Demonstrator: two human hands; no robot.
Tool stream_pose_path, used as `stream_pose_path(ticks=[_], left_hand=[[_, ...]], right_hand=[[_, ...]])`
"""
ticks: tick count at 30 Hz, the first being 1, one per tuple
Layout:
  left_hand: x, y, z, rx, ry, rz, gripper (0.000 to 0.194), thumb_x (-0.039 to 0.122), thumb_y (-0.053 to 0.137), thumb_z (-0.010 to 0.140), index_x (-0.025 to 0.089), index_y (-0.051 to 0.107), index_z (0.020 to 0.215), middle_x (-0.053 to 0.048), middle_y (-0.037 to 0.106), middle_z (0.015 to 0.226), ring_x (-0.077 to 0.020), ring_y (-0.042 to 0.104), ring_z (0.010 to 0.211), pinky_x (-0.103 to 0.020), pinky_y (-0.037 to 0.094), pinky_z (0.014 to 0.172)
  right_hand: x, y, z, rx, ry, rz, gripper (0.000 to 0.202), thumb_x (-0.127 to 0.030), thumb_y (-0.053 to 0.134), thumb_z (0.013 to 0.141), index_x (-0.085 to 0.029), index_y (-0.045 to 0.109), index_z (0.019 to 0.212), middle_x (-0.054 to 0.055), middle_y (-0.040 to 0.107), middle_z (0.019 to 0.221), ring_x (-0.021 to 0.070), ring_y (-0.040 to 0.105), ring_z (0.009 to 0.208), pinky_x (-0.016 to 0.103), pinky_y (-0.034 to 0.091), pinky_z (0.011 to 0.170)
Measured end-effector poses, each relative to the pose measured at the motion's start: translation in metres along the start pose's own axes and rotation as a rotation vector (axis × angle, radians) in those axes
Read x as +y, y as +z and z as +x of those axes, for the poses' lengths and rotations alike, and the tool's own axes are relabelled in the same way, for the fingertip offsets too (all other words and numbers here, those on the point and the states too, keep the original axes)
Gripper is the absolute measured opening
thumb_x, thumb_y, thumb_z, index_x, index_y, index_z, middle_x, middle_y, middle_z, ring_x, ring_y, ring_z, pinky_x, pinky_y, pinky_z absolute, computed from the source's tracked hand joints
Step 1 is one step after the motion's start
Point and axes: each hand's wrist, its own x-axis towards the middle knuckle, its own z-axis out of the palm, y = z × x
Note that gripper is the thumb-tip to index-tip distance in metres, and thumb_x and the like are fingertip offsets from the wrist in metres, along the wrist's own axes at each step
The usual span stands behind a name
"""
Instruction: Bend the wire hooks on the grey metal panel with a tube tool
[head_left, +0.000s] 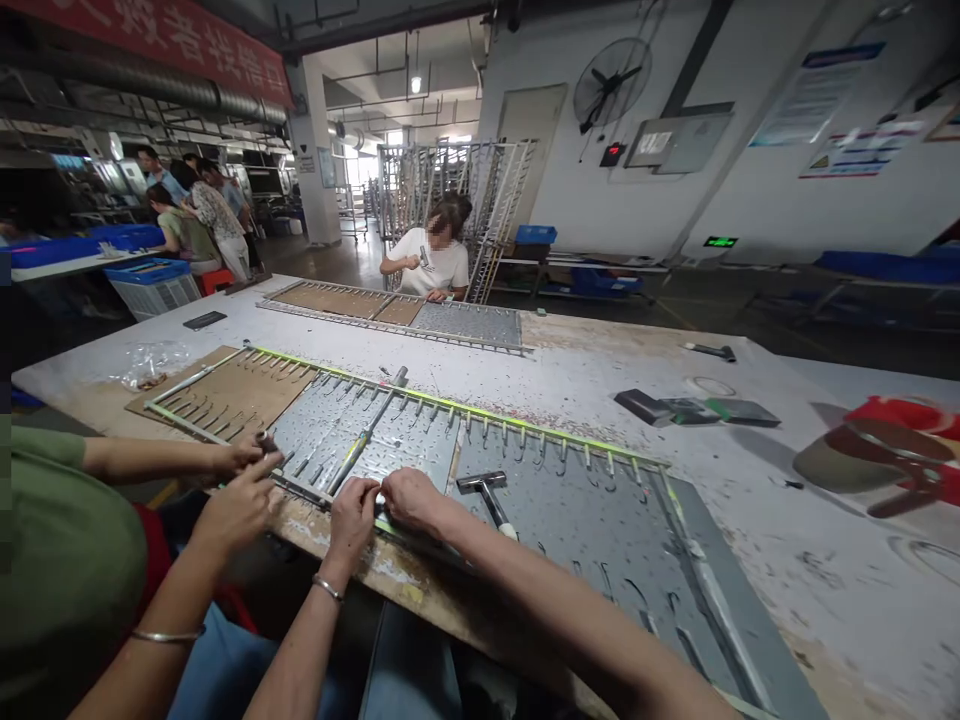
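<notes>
Fingertips of both the left hand (354, 503) and right hand (409, 497) pinch the near rail of the hooked metal rack (420, 440), low centre on the worktable (585, 370). A hammer (486, 492) lies just beside the right hand at two o'clock; a co-worker's hands (244, 475) work the rack at nine o'clock.

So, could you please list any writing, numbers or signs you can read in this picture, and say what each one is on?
Red banner, top left: large pale Chinese characters, cut off by the frame edge and too distorted to quote.
Wall posters, top right: print too small to read.
Small green lit sign on the far wall: blurred, unreadable.
Red display under the wall fan: unreadable.
Nothing legible near the left hand or right hand on the metal rack.
</notes>
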Motion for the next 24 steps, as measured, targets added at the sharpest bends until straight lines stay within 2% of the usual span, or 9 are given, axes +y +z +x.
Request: stream_pose_path(ticks=[2, 4, 6, 8, 11, 12, 14, 18, 24], left_hand=[[-0.020, -0.028, 0.005, 0.000, -0.042, -0.001, 0.029, 0.029, 0.058, 0.094, 0.041, 0.070, 0.119, -0.004, 0.060, 0.072, -0.0243, 0.066, 0.080, -0.042, 0.059, 0.071], [-0.024, -0.032, 0.003, -0.033, -0.083, -0.024, 0.025, 0.030, 0.059, 0.094, 0.038, 0.071, 0.114, -0.003, 0.058, 0.068, -0.0226, 0.065, 0.077, -0.038, 0.057, 0.068], [-0.009, -0.010, -0.005, -0.076, -0.136, -0.067, 0.019, 0.031, 0.060, 0.092, 0.033, 0.073, 0.105, -0.002, 0.056, 0.065, -0.0214, 0.063, 0.074, -0.035, 0.056, 0.067], [0.016, 0.029, -0.016, -0.061, -0.185, -0.095, 0.017, 0.034, 0.060, 0.092, 0.028, 0.073, 0.100, -0.003, 0.061, 0.072, -0.0229, 0.064, 0.078, -0.036, 0.056, 0.070], [0.049, 0.085, -0.027, -0.113, -0.150, -0.133, 0.016, 0.033, 0.059, 0.092, 0.025, 0.072, 0.096, -0.004, 0.067, 0.082, -0.0231, 0.065, 0.082, -0.036, 0.057, 0.075], [0.054, 0.097, -0.029, -0.120, -0.139, -0.149, 0.017, 0.031, 0.057, 0.092, 0.024, 0.072, 0.097, -0.005, 0.069, 0.087, -0.0226, 0.066, 0.084, -0.035, 0.057, 0.077], [0.058, 0.109, -0.031, -0.099, -0.124, -0.167, 0.018, 0.028, 0.054, 0.094, 0.021, 0.070, 0.101, -0.008, 0.070, 0.097, -0.0225, 0.067, 0.090, -0.035, 0.056, 0.082], [0.057, 0.102, -0.033, -0.119, -0.061, -0.056, 0.014, 0.024, 0.054, 0.096, 0.021, 0.067, 0.092, -0.008, 0.070, 0.094, -0.0247, 0.063, 0.095, -0.039, 0.048, 0.091], [0.075, 0.095, -0.041, -0.322, -0.070, 0.189, 0.017, 0.029, 0.064, 0.096, 0.020, 0.067, 0.081, -0.006, 0.070, 0.089, -0.0257, 0.060, 0.096, -0.040, 0.039, 0.090]], right_hand=[[0.010, -0.011, -0.004, 0.013, -0.022, 0.025, 0.014, -0.022, 0.066, 0.105, -0.011, 0.074, 0.105, 0.013, 0.073, 0.101, 0.0259, 0.070, 0.096, 0.030, 0.053, 0.081], [0.026, -0.027, -0.013, 0.073, -0.042, 0.062, 0.025, -0.031, 0.064, 0.109, -0.014, 0.067, 0.127, 0.012, 0.071, 0.114, 0.0229, 0.067, 0.105, 0.026, 0.050, 0.084], [0.046, -0.040, -0.029, 0.143, -0.008, 0.085, 0.036, -0.032, 0.054, 0.115, -0.015, 0.050, 0.146, 0.011, 0.067, 0.124, 0.0198, 0.064, 0.110, 0.025, 0.049, 0.086], [0.068, -0.046, -0.052, 0.178, 0.066, 0.079, 0.035, -0.029, 0.046, 0.117, -0.013, 0.046, 0.147, 0.013, 0.066, 0.124, 0.0211, 0.064, 0.110, 0.027, 0.048, 0.084], [0.094, -0.034, -0.096, 0.124, 0.154, 0.032, 0.021, -0.026, 0.053, 0.112, -0.013, 0.060, 0.126, 0.014, 0.068, 0.114, 0.0275, 0.066, 0.104, 0.031, 0.046, 0.078], [0.101, -0.026, -0.112, 0.088, 0.173, 0.016, 0.016, -0.026, 0.057, 0.110, -0.013, 0.063, 0.118, 0.013, 0.069, 0.110, 0.0289, 0.066, 0.101, 0.032, 0.046, 0.076], [0.109, -0.008, -0.140, 0.019, 0.209, -0.006, 0.011, -0.024, 0.064, 0.107, -0.014, 0.065, 0.110, 0.014, 0.070, 0.106, 0.0305, 0.067, 0.097, 0.032, 0.045, 0.073], [0.114, 0.020, -0.172, -0.060, 0.269, 0.004, 0.014, -0.029, 0.062, 0.110, -0.015, 0.064, 0.107, 0.012, 0.070, 0.104, 0.0293, 0.069, 0.095, 0.031, 0.043, 0.070], [0.105, 0.039, -0.172, 0.006, 0.375, 0.021, 0.017, -0.031, 0.054, 0.114, -0.015, 0.059, 0.114, 0.013, 0.067, 0.112, 0.0278, 0.067, 0.101, 0.031, 0.042, 0.071]])
